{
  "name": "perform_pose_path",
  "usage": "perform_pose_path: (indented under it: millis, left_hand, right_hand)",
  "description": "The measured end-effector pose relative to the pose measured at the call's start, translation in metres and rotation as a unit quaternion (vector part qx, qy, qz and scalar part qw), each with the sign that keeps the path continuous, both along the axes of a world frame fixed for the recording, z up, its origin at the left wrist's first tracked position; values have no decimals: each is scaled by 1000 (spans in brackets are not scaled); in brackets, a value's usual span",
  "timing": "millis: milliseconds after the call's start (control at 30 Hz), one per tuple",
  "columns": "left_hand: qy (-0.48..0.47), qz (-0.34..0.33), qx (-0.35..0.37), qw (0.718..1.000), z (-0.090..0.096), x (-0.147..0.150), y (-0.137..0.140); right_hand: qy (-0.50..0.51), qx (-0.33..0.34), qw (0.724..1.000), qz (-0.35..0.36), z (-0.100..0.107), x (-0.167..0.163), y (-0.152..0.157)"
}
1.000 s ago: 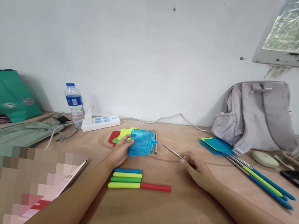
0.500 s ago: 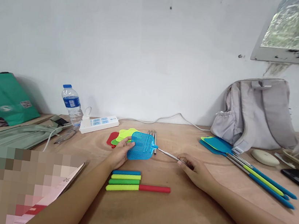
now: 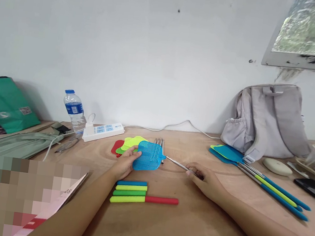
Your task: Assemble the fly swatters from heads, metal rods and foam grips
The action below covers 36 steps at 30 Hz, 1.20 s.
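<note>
My left hand (image 3: 126,163) grips the left edge of a blue perforated fly swatter head (image 3: 149,156). A metal rod (image 3: 179,164) joins the head's neck on the right, and my right hand (image 3: 202,179) is closed around the rod's other end. Behind the blue head lie yellow-green swatter heads (image 3: 133,142) and a red one (image 3: 117,146), partly covered. Several metal rods (image 3: 159,141) lie just beyond it. Nearer me are handle sleeves: a blue one (image 3: 132,183), a green one (image 3: 129,193), yellow-green ones (image 3: 128,199) and a red one (image 3: 161,200).
Swatters with handles (image 3: 270,187) lie on the right, before a grey backpack (image 3: 270,121). Further right are a phone (image 3: 314,190) and a pale oval object (image 3: 277,167). A power strip (image 3: 103,131), water bottle (image 3: 74,111) and green bag (image 3: 4,105) stand on the left.
The view has shifted very slightly. Both hands keep their hold on the blue swatter head and its rod, nearly in the same place.
</note>
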<state>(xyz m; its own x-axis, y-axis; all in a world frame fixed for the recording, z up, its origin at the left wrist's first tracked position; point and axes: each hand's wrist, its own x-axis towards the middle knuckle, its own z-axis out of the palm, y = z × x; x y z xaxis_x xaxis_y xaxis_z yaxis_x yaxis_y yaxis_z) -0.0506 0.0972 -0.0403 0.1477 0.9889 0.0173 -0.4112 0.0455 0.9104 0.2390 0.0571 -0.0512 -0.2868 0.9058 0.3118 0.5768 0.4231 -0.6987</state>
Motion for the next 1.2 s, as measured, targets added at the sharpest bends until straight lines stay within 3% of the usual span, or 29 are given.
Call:
perform_pose_path:
  millis: [767,1200]
  left_hand:
    - [26,23,6,999,2,2,-1]
    - [94,-14,36,995,5,4,-9]
  right_hand:
    - [5,6,1000,-8,0,1,-1]
    - [-9,1,1000,13,4,-1,-5]
